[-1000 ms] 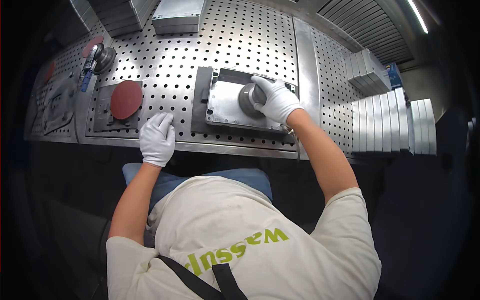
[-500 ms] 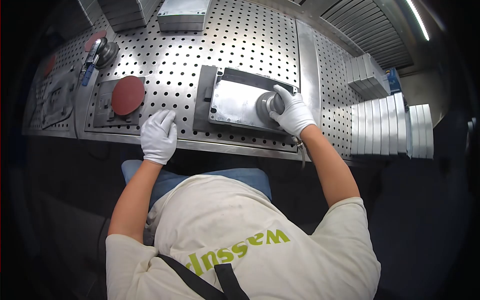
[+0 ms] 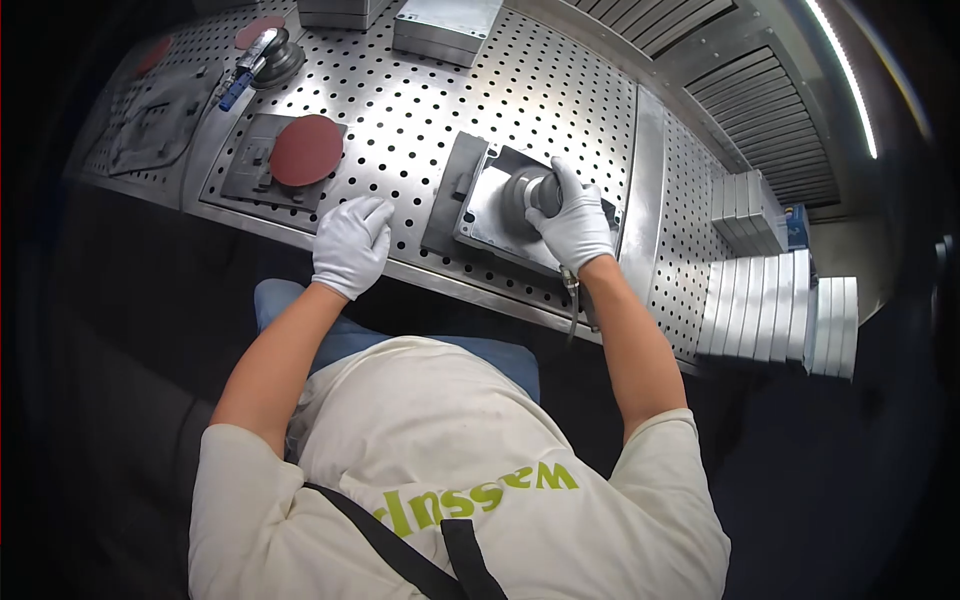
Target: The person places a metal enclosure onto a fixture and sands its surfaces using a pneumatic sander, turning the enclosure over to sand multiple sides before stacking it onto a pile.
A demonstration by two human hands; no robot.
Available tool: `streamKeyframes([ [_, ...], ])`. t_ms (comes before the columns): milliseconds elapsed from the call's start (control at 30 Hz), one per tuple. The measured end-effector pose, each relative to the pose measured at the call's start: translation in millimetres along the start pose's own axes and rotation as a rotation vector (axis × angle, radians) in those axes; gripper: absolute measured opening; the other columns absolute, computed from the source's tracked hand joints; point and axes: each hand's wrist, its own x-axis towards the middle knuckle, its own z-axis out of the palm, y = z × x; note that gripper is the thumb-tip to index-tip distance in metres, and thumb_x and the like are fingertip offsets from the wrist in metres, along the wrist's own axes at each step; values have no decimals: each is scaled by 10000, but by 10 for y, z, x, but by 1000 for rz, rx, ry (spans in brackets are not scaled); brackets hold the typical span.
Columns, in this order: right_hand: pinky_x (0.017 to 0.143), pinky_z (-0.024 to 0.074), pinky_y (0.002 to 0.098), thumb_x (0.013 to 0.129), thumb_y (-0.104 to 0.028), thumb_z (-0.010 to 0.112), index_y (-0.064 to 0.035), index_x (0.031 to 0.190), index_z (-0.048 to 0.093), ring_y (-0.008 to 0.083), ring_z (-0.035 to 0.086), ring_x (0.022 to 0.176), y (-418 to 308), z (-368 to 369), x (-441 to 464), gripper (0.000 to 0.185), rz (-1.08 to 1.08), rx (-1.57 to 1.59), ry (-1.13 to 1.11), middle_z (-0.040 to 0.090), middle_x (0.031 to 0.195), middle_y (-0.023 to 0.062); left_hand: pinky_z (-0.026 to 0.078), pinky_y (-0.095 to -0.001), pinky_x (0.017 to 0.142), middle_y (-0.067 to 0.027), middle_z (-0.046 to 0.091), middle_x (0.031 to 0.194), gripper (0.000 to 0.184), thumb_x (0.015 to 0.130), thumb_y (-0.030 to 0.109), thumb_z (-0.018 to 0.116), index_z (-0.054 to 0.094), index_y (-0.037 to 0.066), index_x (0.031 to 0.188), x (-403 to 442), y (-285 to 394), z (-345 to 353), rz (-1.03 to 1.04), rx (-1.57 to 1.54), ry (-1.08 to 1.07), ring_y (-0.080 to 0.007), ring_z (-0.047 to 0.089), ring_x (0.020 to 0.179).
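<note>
My right hand (image 3: pixel 582 228), in a white glove, is wrapped round the head of a round air sander (image 3: pixel 523 196). The sander's disc lies inside a shallow grey metal housing (image 3: pixel 486 209), whose raised rim has holes at the corners. Beneath the housing is a dark flat fixture (image 3: pixel 443 212). An air hose fitting (image 3: pixel 569 283) hangs below my right wrist. My left hand (image 3: pixel 351 247), also gloved, rests at the front edge of the bench with its fingers curled together and nothing visible in them. Close beyond it lies a red sanding disc (image 3: pixel 306 151) on another dark fixture (image 3: pixel 252 176).
A second sander (image 3: pixel 275 62) lies at the back left of the perforated metal bench (image 3: pixel 400 95). Metal boxes (image 3: pixel 440 32) are stacked at the back. On the right stand rows of grey metal parts (image 3: pixel 755 305), with a vent grille (image 3: pixel 765 105) behind.
My right hand has slid the sander leftward over the housing, from its right side towards the middle. The whole view has turned somewhat. My left hand stays by the bench edge.
</note>
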Motion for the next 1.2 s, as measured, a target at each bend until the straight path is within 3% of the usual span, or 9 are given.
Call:
streamKeyframes([
  [133, 972, 583, 512, 859, -282, 829, -309, 1566, 414, 510, 684, 1088, -219, -154, -188, 821, -187, -33, -28, 496, 1352, 331, 534, -449, 921, -80, 722, 1106, 241, 884, 153, 665, 710, 68, 1105, -40, -40, 38, -56, 51, -55, -310, 682, 1055],
  [267, 820, 587, 526, 897, -223, 753, -359, 1508, 460, 481, 692, 967, -448, -42, -432, 691, -443, -161, -246, 565, 1169, 332, 538, -470, 842, -119, 709, 1041, 259, 839, 88, 665, 691, 48, 1094, -33, -52, 55, 8, 9, 31, -341, 679, 960],
  [467, 775, 588, 516, 915, -228, 720, -338, 1476, 500, 485, 687, 940, -879, -29, -205, 613, -487, -77, -238, 571, 1159, 335, 530, -462, 895, -92, 710, 1069, 238, 857, 126, 663, 701, 63, 1084, -16, -39, 36, -32, 35, -6, -318, 676, 1024],
  [500, 884, 574, 507, 922, -244, 740, -341, 1505, 480, 467, 625, 1100, -958, -64, -90, 646, -364, -150, -307, 591, 1247, 283, 527, -459, 921, -80, 713, 1088, 229, 870, 147, 663, 706, 69, 1081, -30, -34, 43, -52, 37, -27, -308, 676, 1058],
  [600, 982, 551, 500, 883, -224, 790, -332, 1522, 480, 443, 591, 1183, -1017, -176, 230, 719, -242, -167, -280, 598, 1289, 267, 519, -462, 936, -83, 714, 1083, 223, 872, 145, 658, 704, 69, 1076, -14, -14, 6, -84, 29, -80, -309, 671, 1066],
  [633, 910, 577, 499, 883, -231, 774, -284, 1448, 523, 458, 663, 1086, -1006, -152, 318, 621, -317, -155, -154, 591, 1214, 301, 525, -460, 919, -82, 714, 1066, 217, 870, 145, 657, 701, 68, 1069, -11, -16, 17, -76, 36, -64, -312, 672, 1046],
  [867, 1040, 535, 457, 851, -253, 800, -191, 1541, 494, 390, 666, 1177, -553, -94, 917, 757, -203, -94, -28, 691, 1286, 196, 533, -458, 899, -81, 715, 1061, 218, 859, 139, 662, 691, 66, 1062, 28, 32, -54, -80, 44, -97, -309, 676, 1022],
  [900, 1039, 535, 454, 848, -262, 796, -184, 1542, 494, 386, 669, 1180, -517, -139, 957, 760, -188, -106, -12, 696, 1284, 202, 523, -472, 810, -115, 687, 983, 245, 812, 79, 664, 671, 54, 1056, 48, 29, -28, 15, 4, 47, -338, 661, 923],
  [1200, 1078, 521, 440, 844, -293, 771, -202, 1546, 506, 384, 662, 1214, 167, -410, 859, 756, -10, -94, -6, 698, 1308, 194, 533, -465, 904, -105, 704, 1064, 256, 843, 118, 673, 691, 52, 1089, -23, -18, 22, -5, 44, -15, -328, 672, 1014],
])
